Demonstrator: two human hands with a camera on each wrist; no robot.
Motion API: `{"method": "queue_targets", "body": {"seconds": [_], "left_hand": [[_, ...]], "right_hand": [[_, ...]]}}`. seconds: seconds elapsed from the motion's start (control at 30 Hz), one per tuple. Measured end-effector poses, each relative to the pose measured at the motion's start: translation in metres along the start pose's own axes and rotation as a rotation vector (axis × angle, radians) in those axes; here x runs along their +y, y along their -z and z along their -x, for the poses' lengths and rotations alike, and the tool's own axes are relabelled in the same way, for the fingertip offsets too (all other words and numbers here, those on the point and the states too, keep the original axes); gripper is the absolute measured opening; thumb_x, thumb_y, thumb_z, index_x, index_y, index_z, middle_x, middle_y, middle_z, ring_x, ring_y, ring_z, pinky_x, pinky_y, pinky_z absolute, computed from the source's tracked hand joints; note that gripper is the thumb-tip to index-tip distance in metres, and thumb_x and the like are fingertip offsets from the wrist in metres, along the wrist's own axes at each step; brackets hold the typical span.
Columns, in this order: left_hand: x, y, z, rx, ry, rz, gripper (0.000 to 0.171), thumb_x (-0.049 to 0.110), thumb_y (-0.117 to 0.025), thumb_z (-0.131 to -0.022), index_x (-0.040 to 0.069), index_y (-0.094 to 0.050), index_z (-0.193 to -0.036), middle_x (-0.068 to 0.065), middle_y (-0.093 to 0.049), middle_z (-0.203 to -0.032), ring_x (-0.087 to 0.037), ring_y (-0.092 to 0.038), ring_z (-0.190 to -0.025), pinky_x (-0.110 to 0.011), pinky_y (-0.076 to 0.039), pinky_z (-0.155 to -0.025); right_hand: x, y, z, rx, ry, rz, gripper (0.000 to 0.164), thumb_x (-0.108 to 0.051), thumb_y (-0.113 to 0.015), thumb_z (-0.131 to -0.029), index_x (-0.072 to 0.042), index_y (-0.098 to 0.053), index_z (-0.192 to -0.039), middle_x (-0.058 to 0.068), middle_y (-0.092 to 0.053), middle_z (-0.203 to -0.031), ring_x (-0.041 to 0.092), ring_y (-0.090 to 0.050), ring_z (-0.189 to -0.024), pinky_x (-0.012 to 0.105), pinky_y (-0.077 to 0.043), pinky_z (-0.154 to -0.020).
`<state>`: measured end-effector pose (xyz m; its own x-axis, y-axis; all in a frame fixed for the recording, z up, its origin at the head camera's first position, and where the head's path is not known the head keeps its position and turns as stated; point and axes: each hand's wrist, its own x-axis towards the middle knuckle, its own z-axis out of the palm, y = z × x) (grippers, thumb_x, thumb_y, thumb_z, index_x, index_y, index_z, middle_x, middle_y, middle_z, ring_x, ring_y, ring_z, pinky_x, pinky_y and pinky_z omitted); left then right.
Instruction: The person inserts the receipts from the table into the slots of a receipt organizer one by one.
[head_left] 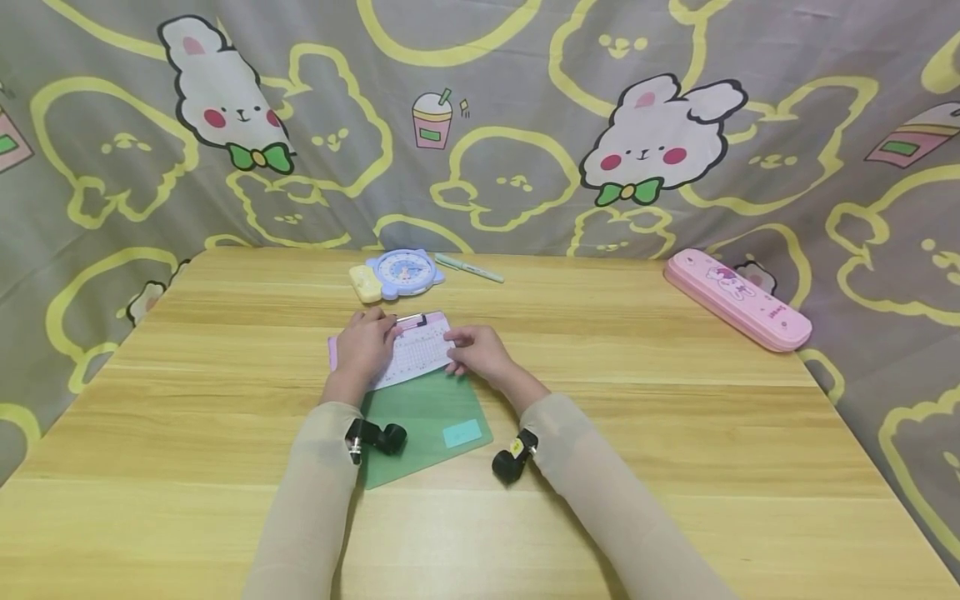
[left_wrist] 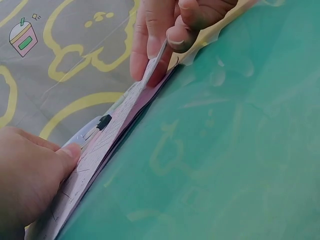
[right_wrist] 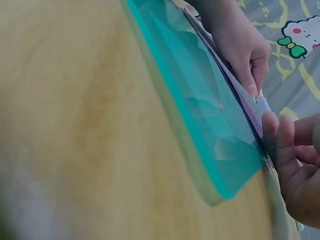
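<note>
A small pink-purple clipboard (head_left: 333, 353) lies at the top end of a green translucent folder (head_left: 420, 421). Its metal clip (head_left: 412, 320) is at the far edge, over a white sheet (head_left: 420, 354) printed with a grid. My left hand (head_left: 365, 344) holds the clipboard at the clip, the thumb at the clip in the left wrist view. At the sheet's right edge, my right hand (head_left: 480, 354) pinches the paper between thumb and fingers. That corner stands lifted off the board in the left wrist view. Part of the sheet is hidden beneath my left hand.
Behind the clipboard lie a blue clock-like toy (head_left: 405, 272) with a yellow piece (head_left: 366, 284) and a light green pen (head_left: 468, 268). A pink pencil case (head_left: 738, 300) is at the back right of the wooden table (head_left: 637, 375). A patterned curtain (head_left: 510, 108) hangs behind.
</note>
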<state>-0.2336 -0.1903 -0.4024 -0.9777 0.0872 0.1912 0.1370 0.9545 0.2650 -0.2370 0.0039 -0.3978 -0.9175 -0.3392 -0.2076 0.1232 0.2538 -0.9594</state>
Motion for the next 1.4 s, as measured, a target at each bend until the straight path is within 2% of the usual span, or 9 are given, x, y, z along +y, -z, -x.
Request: {"method": "queue_targets", "body": {"seconds": [0.23, 0.5, 0.83, 1.23, 1.4], "left_hand": [[-0.0007, 0.0002, 0.0023, 0.022, -0.009, 0.007, 0.031, 0.025, -0.049, -0.088, 0.006, -0.058, -0.111, -0.006, -0.049, -0.098, -0.026, -0.042, -0.089, -0.040, -0.039, -0.070], [-0.0013, 0.0000, 0.0029, 0.011, -0.013, 0.013, 0.033, 0.025, -0.048, -0.088, 0.006, -0.056, -0.113, -0.009, -0.050, -0.104, -0.028, -0.042, -0.093, -0.042, -0.038, -0.074], [-0.0010, -0.0001, 0.0028, 0.020, -0.027, 0.007, 0.032, 0.025, -0.049, -0.088, 0.006, -0.057, -0.113, -0.008, -0.050, -0.103, -0.029, -0.043, -0.094, -0.042, -0.038, -0.074], [-0.0005, -0.0014, 0.0018, -0.007, -0.007, 0.036, 0.035, 0.027, -0.049, -0.087, 0.006, -0.055, -0.115, -0.011, -0.049, -0.108, -0.033, -0.040, -0.102, -0.046, -0.036, -0.080], [-0.0002, -0.0020, 0.0022, -0.010, 0.002, 0.046, 0.037, 0.029, -0.050, -0.087, 0.006, -0.054, -0.116, -0.010, -0.049, -0.107, -0.030, -0.041, -0.099, -0.044, -0.037, -0.079]], "right_hand": [[-0.0025, -0.0027, -0.0041, 0.004, -0.004, 0.010, 0.032, 0.008, -0.054, -0.078, 0.004, -0.054, -0.110, 0.014, -0.054, -0.090, 0.018, -0.058, -0.056, 0.027, -0.049, -0.054], [-0.0047, -0.0049, -0.0067, 0.028, -0.014, 0.036, 0.032, 0.007, -0.055, -0.078, 0.003, -0.054, -0.110, 0.014, -0.054, -0.093, 0.017, -0.058, -0.056, 0.027, -0.049, -0.053], [-0.0078, -0.0043, -0.0091, 0.031, -0.043, 0.070, 0.032, 0.006, -0.055, -0.079, 0.001, -0.054, -0.111, 0.013, -0.052, -0.093, 0.017, -0.056, -0.055, 0.025, -0.048, -0.052], [-0.0036, -0.0020, -0.0072, 0.026, -0.009, 0.061, 0.031, 0.005, -0.055, -0.079, 0.001, -0.054, -0.110, 0.013, -0.053, -0.092, 0.017, -0.057, -0.055, 0.026, -0.048, -0.051], [0.0007, -0.0001, -0.0047, 0.017, 0.025, 0.009, 0.032, 0.006, -0.056, -0.078, 0.003, -0.053, -0.110, 0.015, -0.053, -0.093, 0.017, -0.057, -0.056, 0.026, -0.048, -0.052]]}}
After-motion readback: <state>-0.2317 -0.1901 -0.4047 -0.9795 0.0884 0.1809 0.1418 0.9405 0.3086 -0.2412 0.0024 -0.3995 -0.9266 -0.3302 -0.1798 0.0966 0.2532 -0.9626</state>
